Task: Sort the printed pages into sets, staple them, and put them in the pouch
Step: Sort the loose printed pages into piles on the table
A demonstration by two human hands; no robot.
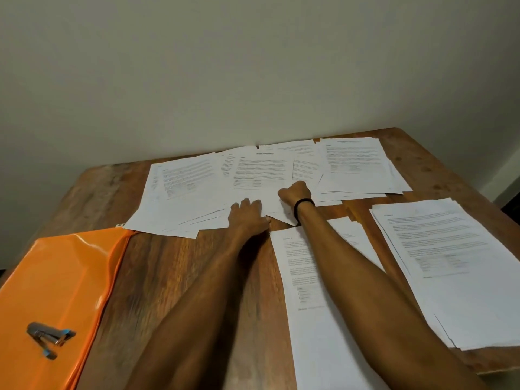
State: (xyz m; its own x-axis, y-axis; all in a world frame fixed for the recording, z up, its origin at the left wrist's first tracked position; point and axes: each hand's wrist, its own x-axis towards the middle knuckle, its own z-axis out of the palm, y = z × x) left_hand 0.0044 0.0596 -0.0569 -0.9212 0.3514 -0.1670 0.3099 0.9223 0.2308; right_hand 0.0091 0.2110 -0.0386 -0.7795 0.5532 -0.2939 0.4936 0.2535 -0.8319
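Printed pages [197,181] lie spread in overlapping heaps along the far side of the wooden table [174,266]. My left hand [247,213] rests on the near edge of the middle heap, thumb at the paper's edge. My right hand [295,192], with a black band on the wrist, reaches over the same heap with its fingers curled down onto a sheet; whether it pinches the sheet is hidden. An orange pouch [56,277] lies at the near left with a small metal stapler [49,337] on top. Two sorted stacks lie at the near right [450,263] and under my right forearm [306,319].
A pale wall stands right behind the table's far edge. Another heap of pages [363,167] sits at the far right. Bare wood shows between the pouch and the near stack.
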